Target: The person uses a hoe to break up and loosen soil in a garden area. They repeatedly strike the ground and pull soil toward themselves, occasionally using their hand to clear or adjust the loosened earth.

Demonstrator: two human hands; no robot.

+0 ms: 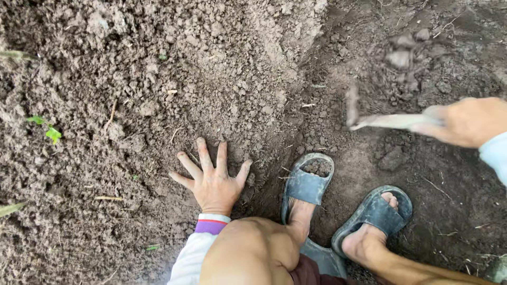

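Tool [393, 121]: blurred in motion, pale and flat, the blade end hard to make out; kind not certain, perhaps a trowel. Clods [406, 53] above it smeared into streaks near the top right corner of the ground, shapes unreadable. Right hand [465, 122]: also blurred, closed round the tool's handle, fingers curled tight; wrist and pale sleeve [495, 155] cut off by the right edge. Handle itself buried inside the fist.

Left hand [214, 182]: sharp, spread flat, palm down on the soil [158, 79], all fingers splayed wide and holding nothing; fingertips dusted with earth. Cuff [211, 224] white with a purple band and a thin red stripe, sleeve cut off at the bottom edge.

Bare knee [253, 253] in front, covering part of the left forearm and the heel of the near sandal [306, 184]. Both sandals dark grey, rubbery, open-toed, mud-smeared; far sandal [377, 214] angled toward the right, toes just showing. Legs cut off at the bottom edge.

Soil at the left: dry, grey-brown, crumbly, raised as a bank with small lumps, thin stalks and root bits. Soil at the right: darker, damper, packed smooth, lower like a trench floor, feet standing in it. Tool held over this darker ground, well apart from the left hand. Small green seedling [50, 131] near the left edge; green blade tips at that edge cut off.
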